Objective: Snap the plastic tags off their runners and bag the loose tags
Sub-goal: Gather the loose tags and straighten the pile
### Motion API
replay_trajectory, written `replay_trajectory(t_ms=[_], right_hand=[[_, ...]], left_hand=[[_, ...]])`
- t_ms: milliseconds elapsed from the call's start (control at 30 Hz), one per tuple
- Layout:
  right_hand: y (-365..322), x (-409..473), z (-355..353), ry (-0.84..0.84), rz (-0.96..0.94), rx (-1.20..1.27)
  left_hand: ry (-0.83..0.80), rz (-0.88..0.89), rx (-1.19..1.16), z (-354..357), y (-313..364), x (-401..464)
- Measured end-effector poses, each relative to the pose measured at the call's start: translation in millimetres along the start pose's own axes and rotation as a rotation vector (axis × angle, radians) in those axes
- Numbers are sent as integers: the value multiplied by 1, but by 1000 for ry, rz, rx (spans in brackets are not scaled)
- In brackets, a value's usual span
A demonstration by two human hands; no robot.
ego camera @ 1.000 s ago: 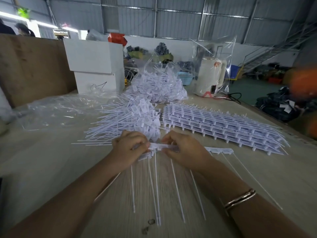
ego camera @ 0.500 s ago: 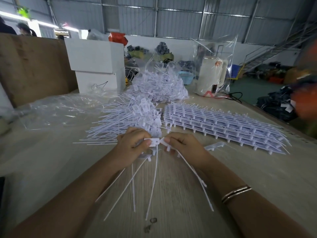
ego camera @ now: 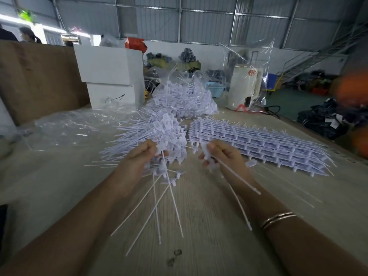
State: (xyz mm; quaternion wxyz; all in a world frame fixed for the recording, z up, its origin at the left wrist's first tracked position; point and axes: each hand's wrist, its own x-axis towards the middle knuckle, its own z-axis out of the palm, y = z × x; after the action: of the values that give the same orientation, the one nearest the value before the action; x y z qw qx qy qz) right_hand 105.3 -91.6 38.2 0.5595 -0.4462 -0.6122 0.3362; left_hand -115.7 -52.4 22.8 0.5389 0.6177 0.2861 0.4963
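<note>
My left hand (ego camera: 140, 158) grips a bunch of loose white tags (ego camera: 165, 188) whose long thin tails fan down toward me over the table. My right hand (ego camera: 221, 156) pinches a few more tags (ego camera: 237, 176), their tails trailing along my right wrist. A hand's width separates the two hands. Just beyond my left hand lies a heap of loose tags (ego camera: 151, 134). To the right lies a flat stack of tags on their runners (ego camera: 258, 144). A clear bag stuffed with tags (ego camera: 183, 100) sits behind the heap.
The wooden table (ego camera: 199, 226) carries empty clear bags (ego camera: 75, 126) at left, white boxes (ego camera: 107, 76) at back left and a white appliance in a clear bag (ego camera: 245, 86) at back right. A brown board (ego camera: 37, 80) stands at left. People stand far back left.
My hands have pulled apart: the strip of tags they held together has split, several tags staying in my left hand and a few in my right.
</note>
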Motion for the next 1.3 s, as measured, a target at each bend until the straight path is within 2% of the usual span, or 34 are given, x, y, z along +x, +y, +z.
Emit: replay_trajectory(t_ms=[33,133,167,200,333,500,600,700,833,1033,1200,1300], right_hand=[[3,0,0,-7,-4,-173],[6,-1,12,-85,-70,-576],[5,-1,18,-127,-131,-680],[4,-1,24,-150,-191,-751],[0,-3,39,-132,-324,-783],[0,-4,25,-237,-263,-726],[4,-2,16,-239,-245,-868],[8,-3,20,-211,-256,-897],[16,-5,23,-283,-244,-902],[21,-3,32,-184,-104,-598],[17,-5,42,-147,-129,-434],[14,-5,37,-37,-67,-259]], left_hand=[[0,28,207,-4,-3,0],[48,129,1064,-4,-14,8],[105,177,1224,-1,-14,9],[145,210,1266,4,-12,9],[25,241,957,20,-1,6],[38,203,1026,16,-6,6],[63,191,1048,12,-9,5],[22,194,1091,15,-13,5],[-54,202,1057,11,-16,3],[-39,227,836,11,-17,3],[-52,167,600,12,-14,3],[-30,105,283,2,-15,1]])
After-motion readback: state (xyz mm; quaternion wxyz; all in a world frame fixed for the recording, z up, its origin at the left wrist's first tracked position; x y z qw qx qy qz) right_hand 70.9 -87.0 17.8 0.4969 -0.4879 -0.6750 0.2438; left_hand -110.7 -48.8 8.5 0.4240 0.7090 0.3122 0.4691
